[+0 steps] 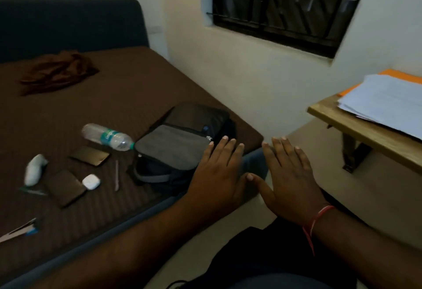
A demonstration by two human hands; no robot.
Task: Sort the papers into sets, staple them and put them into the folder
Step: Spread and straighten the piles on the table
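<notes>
Both hands are held out flat, palms down, in front of the person. The left hand (219,174) is over the near corner of the bed (127,87), and the right hand (292,181) is beside it over the floor. The fingers (225,149) of both are straight and slightly spread, holding nothing. The right thumb tip comes up to the edge of the left hand, though whether they touch is unclear. A red thread (319,218) circles the right wrist.

The papers (386,103) lie in a loose white stack on the wooden table (365,133) at the right, well apart from both hands. They rest on an orange folder (395,75), whose edges show behind and to the left of the stack.

On the brown bed sheet, a dark bag (180,144) lies just beyond the left hand. A plastic bottle (107,137) lies on its side next to it. Nearer the left are a phone (90,155), a thin stick-like thing (117,174), a small white case (91,181), a dark flat case (65,188) and a blurred white object (34,170). A crumpled brown cloth (59,70) sits farther back. A barred window (283,3) is set in the wall above.
</notes>
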